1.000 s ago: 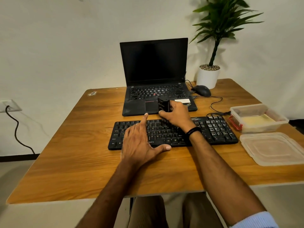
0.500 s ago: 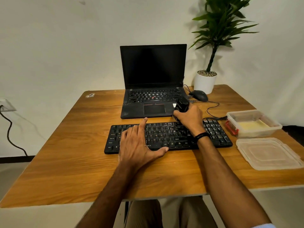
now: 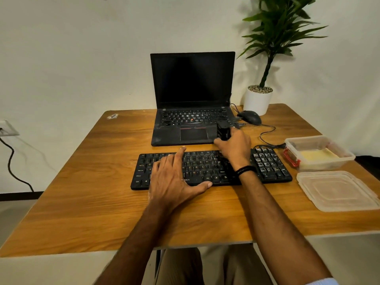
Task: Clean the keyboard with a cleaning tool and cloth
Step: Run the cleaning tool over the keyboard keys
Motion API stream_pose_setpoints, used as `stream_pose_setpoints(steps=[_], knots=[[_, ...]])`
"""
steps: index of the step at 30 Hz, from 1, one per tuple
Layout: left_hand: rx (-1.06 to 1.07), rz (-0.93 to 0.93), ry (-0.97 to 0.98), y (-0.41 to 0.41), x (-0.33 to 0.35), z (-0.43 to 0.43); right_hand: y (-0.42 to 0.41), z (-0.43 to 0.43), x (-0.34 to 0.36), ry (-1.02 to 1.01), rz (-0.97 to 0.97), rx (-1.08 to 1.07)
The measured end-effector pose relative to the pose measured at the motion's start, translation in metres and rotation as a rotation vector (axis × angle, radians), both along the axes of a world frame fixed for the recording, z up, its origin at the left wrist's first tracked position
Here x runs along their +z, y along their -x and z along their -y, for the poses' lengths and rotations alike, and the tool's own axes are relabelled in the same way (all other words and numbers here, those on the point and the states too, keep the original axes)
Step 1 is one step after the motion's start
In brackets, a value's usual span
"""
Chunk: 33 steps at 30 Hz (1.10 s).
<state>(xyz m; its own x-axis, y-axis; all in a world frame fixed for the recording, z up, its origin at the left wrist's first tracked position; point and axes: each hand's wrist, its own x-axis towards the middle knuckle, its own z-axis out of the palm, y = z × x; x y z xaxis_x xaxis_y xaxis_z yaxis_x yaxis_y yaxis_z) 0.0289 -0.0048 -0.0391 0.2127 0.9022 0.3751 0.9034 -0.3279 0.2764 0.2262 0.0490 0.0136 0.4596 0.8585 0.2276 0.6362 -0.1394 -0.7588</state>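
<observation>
Left hand point(image 3: 172, 177) flat on the keyboard point(image 3: 205, 167), right hand point(image 3: 234, 149) grasping the black cleaning tool point(image 3: 223, 131) at the keyboard's back rows.

The left hand's fingers lie straight over the left half of the keys, thumb at the front edge, bracing the board on the table point(image 3: 92, 202). The right hand's fingers are wrapped round the tool, held upright. Its working end is hidden, so contact with the keys cannot be confirmed. Recommended: keep the brace firm, draw the tool along one row at a time with light pressure, and overlap passes toward the number pad. Against the frame one second earlier, the tool stands farther right along the back rows, while the left hand's placement is unchanged.
</observation>
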Motion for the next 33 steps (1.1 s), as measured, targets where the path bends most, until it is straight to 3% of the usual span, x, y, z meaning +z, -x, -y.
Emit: stream_pose_setpoints(steps=[3,7,12,17,21,25,28,33], knots=[[0.002,-0.010,-0.002,-0.001,0.000,0.000,0.007,0.006,0.001,0.002,0.058,0.027],[-0.001,0.004,0.001,0.000,-0.002,-0.001,0.018,0.005,0.001,0.037,-0.221,0.267],[0.008,-0.011,0.005,0.000,-0.001,-0.001,0.013,0.004,0.001,-0.032,0.067,-0.016],[0.005,-0.001,0.004,0.000,-0.002,-0.001,0.012,0.001,-0.005,0.009,-0.078,0.260],[0.008,-0.005,0.012,0.000,0.000,0.000,-0.004,-0.005,-0.003,-0.044,0.020,0.152],[0.005,-0.011,0.020,-0.001,0.000,0.000,-0.016,-0.006,-0.006,0.090,-0.106,0.452],[0.002,-0.008,0.019,0.000,0.001,0.000,-0.010,-0.007,-0.005,-0.033,0.031,0.406],[-0.004,0.000,0.024,0.000,0.001,0.000,-0.011,-0.011,-0.012,0.034,-0.092,0.486]])
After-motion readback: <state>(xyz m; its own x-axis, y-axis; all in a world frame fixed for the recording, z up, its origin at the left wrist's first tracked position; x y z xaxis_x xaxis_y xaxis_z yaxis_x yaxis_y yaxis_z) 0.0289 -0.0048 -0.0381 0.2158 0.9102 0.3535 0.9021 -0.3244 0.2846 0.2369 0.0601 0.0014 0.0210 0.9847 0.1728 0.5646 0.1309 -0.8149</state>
